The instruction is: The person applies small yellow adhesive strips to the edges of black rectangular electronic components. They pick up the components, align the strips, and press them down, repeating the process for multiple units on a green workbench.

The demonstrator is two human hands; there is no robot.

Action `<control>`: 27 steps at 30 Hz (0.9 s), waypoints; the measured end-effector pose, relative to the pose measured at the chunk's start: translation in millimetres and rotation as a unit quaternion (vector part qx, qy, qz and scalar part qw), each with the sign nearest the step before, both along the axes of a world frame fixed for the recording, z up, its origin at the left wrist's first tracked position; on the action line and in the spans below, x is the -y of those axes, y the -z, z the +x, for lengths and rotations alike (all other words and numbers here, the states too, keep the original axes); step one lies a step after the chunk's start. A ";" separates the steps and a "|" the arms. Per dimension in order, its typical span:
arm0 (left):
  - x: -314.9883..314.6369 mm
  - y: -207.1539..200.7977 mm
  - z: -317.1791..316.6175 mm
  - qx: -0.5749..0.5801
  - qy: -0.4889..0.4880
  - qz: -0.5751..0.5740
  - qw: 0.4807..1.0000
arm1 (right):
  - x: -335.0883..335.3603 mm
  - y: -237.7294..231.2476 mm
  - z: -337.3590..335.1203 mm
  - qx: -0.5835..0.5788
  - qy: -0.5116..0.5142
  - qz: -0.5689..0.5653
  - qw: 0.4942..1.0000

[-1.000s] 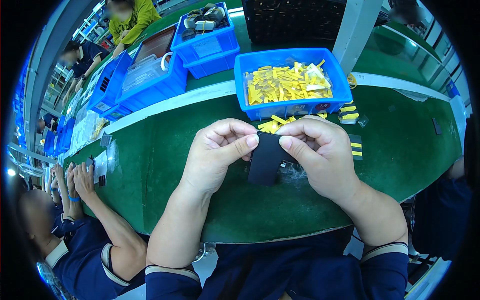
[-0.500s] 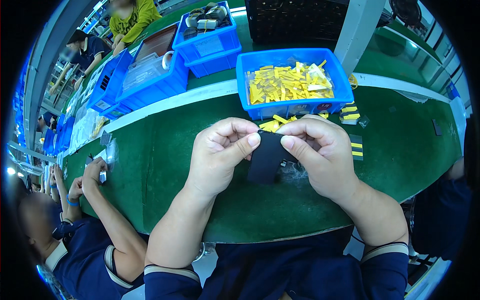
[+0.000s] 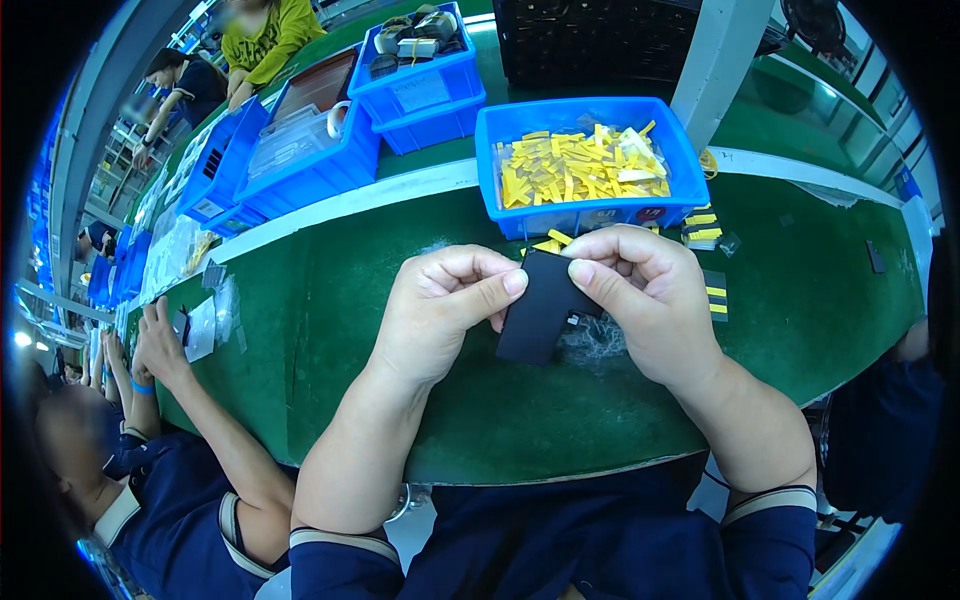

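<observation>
Between my two hands is a flat black rectangular piece, held above the green tabletop and slightly tilted. My left hand pinches its upper left edge between thumb and fingers. At its upper right corner, my right hand pinches it with thumb and forefinger. A small pale bit shows at the piece's right edge; its kind is too small to tell. Crumpled clear film lies on the table just behind the piece, partly hidden. Loose yellow strips lie just beyond my fingers.
Ahead stands a blue bin heaped with yellow strips. Yellow-and-black striped pieces lie right of my right hand. A small dark piece sits far right. More blue bins stand back left. A co-worker's hand works at left.
The black piece has tilted to show more of its face, and my right thumb has shifted slightly up and right. The left co-worker's hand has lifted away from a pale sheet.
</observation>
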State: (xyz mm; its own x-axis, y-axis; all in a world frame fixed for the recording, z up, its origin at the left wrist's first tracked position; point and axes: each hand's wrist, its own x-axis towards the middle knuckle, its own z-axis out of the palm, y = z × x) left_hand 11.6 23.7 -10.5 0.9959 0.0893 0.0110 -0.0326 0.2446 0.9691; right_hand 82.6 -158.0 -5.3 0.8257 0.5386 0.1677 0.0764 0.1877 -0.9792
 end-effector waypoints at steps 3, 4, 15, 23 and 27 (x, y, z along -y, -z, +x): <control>3.5 1.2 0.0 -0.009 -0.016 0.022 1.000 | 1.1 -1.1 2.9 -0.009 -0.022 -0.031 0.999; 5.4 1.1 -0.5 -0.016 -0.019 0.055 0.998 | 0.6 -0.4 2.5 0.007 -0.019 -0.041 0.999; 20.2 -5.9 -6.4 -0.013 -0.034 0.197 0.980 | 0.8 -2.2 2.0 0.143 0.006 -0.123 0.982; 13.3 -2.2 -3.4 -0.059 0.006 0.062 0.996 | 3.2 3.8 15.2 0.065 0.013 -0.064 0.996; 11.4 0.6 -3.8 -0.055 0.009 0.043 0.997 | 3.5 6.7 13.6 0.076 0.017 -0.058 0.995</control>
